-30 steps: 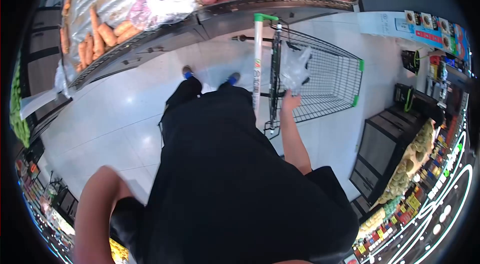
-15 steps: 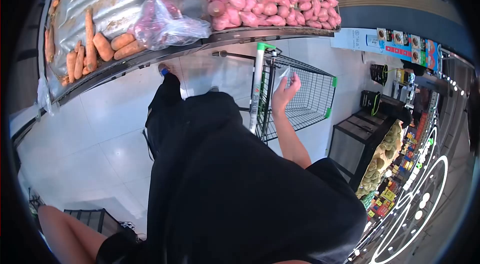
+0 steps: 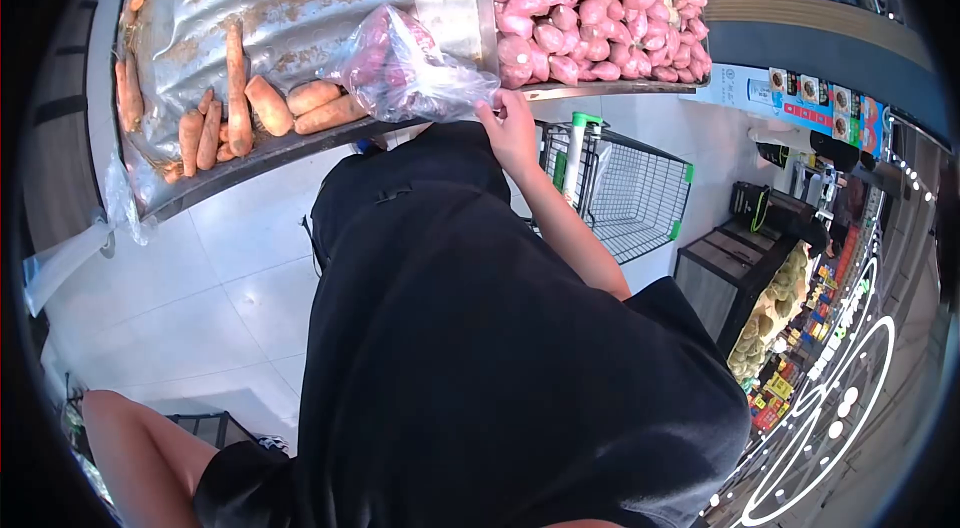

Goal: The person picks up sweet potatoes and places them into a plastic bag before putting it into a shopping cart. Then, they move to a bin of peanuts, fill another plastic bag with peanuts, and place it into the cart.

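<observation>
A clear plastic bag (image 3: 395, 73) with purple-red produce inside lies on the front edge of the display bin, its loose end to the right. My right hand (image 3: 512, 133) is at that loose end, thumb and fingers closed on the plastic. Beside the bag are several loose carrots (image 3: 268, 106), some long and thin, others short and thick. To the right rises a heap of pink-skinned sweet potatoes (image 3: 575, 8). Only my bent left arm (image 3: 145, 453) shows at the lower left; the left hand is out of view.
A green-and-black wire shopping cart (image 3: 635, 193) stands to my right, with some clear plastic near its handle end. The bin's dark front edge (image 3: 300, 146) runs before my body. Farther right is a dark produce stand (image 3: 720, 268). Another plastic bag (image 3: 122, 203) hangs at the bin's left corner.
My right hand has moved from above the cart to the bag's loose end and closed on it. My body is nearer the bin, and the view has shifted.
</observation>
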The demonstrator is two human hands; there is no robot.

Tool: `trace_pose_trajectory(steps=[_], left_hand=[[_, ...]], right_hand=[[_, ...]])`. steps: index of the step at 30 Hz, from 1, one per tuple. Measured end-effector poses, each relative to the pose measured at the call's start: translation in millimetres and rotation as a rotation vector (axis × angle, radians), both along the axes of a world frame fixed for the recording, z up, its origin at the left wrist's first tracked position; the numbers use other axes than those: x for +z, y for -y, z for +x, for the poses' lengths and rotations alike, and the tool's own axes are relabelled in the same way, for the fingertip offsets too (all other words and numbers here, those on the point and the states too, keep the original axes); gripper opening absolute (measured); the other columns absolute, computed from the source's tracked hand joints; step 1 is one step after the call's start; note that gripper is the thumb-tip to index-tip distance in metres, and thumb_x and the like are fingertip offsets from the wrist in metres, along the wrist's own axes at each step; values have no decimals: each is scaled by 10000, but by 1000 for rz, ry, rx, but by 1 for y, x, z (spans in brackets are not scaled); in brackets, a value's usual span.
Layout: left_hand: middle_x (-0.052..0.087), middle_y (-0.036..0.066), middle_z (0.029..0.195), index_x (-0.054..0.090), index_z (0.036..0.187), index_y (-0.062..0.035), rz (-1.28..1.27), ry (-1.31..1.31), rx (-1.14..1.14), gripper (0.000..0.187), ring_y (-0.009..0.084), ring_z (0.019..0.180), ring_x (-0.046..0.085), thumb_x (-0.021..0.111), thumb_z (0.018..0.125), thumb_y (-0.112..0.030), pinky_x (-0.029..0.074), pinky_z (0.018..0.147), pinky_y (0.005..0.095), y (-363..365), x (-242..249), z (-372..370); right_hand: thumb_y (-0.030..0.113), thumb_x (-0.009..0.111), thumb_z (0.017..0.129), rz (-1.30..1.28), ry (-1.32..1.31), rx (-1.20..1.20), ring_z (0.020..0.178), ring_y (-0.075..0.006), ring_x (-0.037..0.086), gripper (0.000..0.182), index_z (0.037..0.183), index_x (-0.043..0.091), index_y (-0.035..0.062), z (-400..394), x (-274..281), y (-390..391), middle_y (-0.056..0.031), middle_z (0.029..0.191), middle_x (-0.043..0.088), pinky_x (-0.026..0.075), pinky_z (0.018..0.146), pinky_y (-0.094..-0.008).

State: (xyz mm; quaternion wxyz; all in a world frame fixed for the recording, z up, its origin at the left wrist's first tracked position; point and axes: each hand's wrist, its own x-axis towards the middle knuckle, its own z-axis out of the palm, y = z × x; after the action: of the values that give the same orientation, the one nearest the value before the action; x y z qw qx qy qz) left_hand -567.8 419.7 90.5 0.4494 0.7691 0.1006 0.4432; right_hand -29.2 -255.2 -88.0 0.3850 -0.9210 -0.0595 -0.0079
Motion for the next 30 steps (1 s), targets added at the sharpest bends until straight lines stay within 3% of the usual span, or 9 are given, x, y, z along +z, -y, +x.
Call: trace_pose_trajectory(steps=[1,5,8,10,12,14,20,29,30], left_hand=[[606,73,908,597,975,-14,-11,-3,-7,225,182,837,596,687,793,-110,489,745,323,12,4,14],[604,77,920,594,992,-15,-56,-16,-33,254,185,851,594,699,785,-119,487,750,324,52,16,58],[603,79,928,592,1004,-15,-84,-15,-46,276,187,861,593,708,779,-126,485,755,324,77,22,85],[602,81,934,591,1012,-15,-93,-18,-59,291,189,867,593,714,775,-130,484,758,324,87,30,103],[602,82,937,590,1016,-15,-98,-18,-74,299,189,871,592,716,773,-133,484,759,324,91,36,119],[601,84,943,589,1025,-15,-118,-23,-99,315,191,878,591,723,769,-138,483,762,324,96,41,134],[598,89,962,585,1052,-15,-188,-31,-169,363,195,900,589,742,755,-153,479,772,324,90,41,156],[595,97,988,579,1091,-15,-126,-83,-253,432,202,931,586,769,737,-174,474,785,325,357,31,496],[603,96,990,621,1096,-55,-44,-432,-323,403,208,873,582,694,699,-61,463,779,291,373,19,534]], right_hand=[[163,636,875,44,-150,0,770,-275,514,201,913,562,-21,2,10,-4,-133,861,522,435,717,-353],[138,617,879,72,-84,50,759,-289,507,174,852,552,-22,10,27,-22,-135,858,525,428,709,-374],[98,596,877,68,387,107,757,-301,514,141,812,546,-16,30,53,-42,-138,829,539,425,704,-390],[53,576,910,225,288,126,721,-134,530,107,824,545,-2,39,63,-47,-78,805,567,429,678,-257],[31,566,905,321,174,70,697,-133,541,83,828,559,2,45,83,-59,-75,802,594,436,657,-251],[30,583,822,249,235,207,719,-308,552,40,805,589,-5,52,103,-69,-131,769,573,448,667,-390],[62,658,782,332,282,435,729,-304,567,77,803,594,24,51,116,-92,-108,778,587,468,664,-388],[92,662,657,275,172,811,871,-266,560,63,659,608,59,29,127,-125,-56,914,591,450,816,-399],[110,657,663,219,140,842,875,-264,566,62,661,618,61,25,126,-127,-57,926,596,447,839,-397]])
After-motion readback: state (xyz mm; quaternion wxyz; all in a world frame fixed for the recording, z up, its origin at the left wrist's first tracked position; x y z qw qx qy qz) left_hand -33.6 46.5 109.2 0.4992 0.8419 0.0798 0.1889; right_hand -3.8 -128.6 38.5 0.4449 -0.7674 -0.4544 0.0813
